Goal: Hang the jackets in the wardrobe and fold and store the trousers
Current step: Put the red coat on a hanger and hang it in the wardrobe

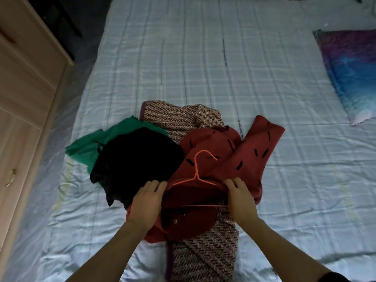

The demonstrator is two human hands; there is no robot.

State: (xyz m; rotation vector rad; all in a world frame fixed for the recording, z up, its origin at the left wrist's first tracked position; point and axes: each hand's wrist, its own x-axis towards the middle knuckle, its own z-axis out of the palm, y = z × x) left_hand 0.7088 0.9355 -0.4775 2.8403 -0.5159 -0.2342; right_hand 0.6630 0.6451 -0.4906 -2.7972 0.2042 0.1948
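Note:
A red jacket [240, 157] with black dashes lies on top of a clothes pile on the bed. An orange hanger [196, 174] sits at its collar, hook pointing away from me. My left hand [147, 202] grips the jacket's left shoulder over the hanger's end. My right hand [240, 198] grips the right shoulder. Under the jacket lies a brown tweed garment [205, 257]. To the left are a black garment [136, 159] and a green one [89, 145].
The bed [223, 64] has a pale blue checked sheet. A blue and purple pillow [352, 72] lies at the right. A light wooden wardrobe [22, 102] with a metal handle [11, 178] stands along the left.

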